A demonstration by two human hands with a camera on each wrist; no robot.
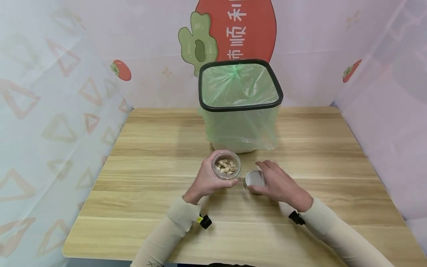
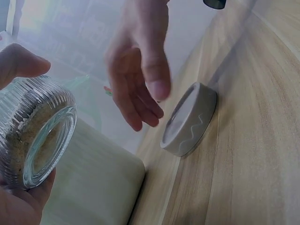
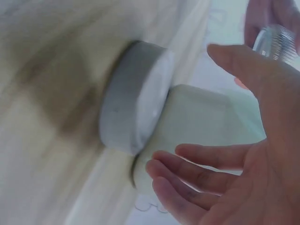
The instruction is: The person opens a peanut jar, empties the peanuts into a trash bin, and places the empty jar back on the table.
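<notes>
In the head view my left hand point(image 1: 210, 176) grips a ribbed glass jar point(image 1: 232, 155), its open mouth turned up toward me. Unshelled peanuts point(image 1: 225, 167) lie inside it. The left wrist view shows the thick round base of the jar point(image 2: 49, 147), held off the table between thumb and fingers. My right hand point(image 1: 275, 181) hovers beside and over a round, shallow grey-white dish point(image 1: 255, 180) on the table. A wavy line runs round the side of this dish point(image 2: 194, 126). In the right wrist view the fingers point(image 3: 206, 152) are spread and loosely bent, apart from the dish, holding nothing.
A bin point(image 1: 240, 128) lined with a thin green bag stands on the wooden table point(image 1: 150, 215) just beyond both hands, its black rim ring point(image 1: 240, 109) holding the bag. Printed cloth walls point(image 1: 150, 81) close off the back and sides.
</notes>
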